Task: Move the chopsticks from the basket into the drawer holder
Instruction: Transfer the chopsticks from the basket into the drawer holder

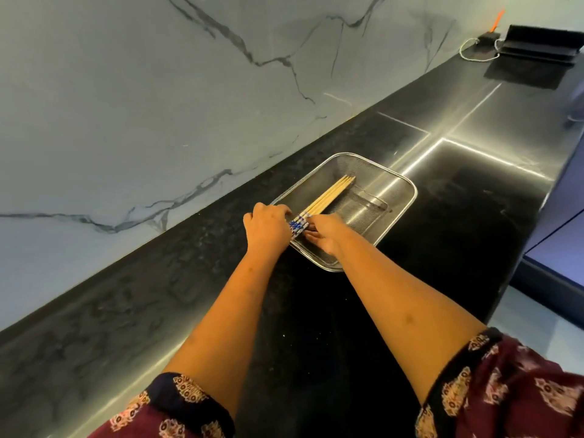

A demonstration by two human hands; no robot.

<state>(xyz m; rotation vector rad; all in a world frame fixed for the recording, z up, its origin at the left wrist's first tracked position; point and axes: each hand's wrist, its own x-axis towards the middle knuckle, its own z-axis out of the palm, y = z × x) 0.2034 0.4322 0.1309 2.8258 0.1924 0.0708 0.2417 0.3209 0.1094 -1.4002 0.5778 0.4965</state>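
A rectangular steel mesh basket (398, 213) sits on the dark countertop near the middle of the view. Several wooden chopsticks (328, 196) with blue-and-white patterned ends lie bunched together inside it, tips pointing away to the upper right. My left hand (268, 227) presses against the patterned ends from the left, over the basket's near-left rim. My right hand (325, 233) closes on the same ends from the right, fingers reaching under the bunch. Both hands hold the bundle between them. No drawer holder is in view.
The black countertop (316, 311) runs along a grey marble wall (126, 105). A flush cooktop panel (493, 172) with bright edge lines lies beyond the basket. At the far right end stand a black device (540, 45) and a white cord (474, 52).
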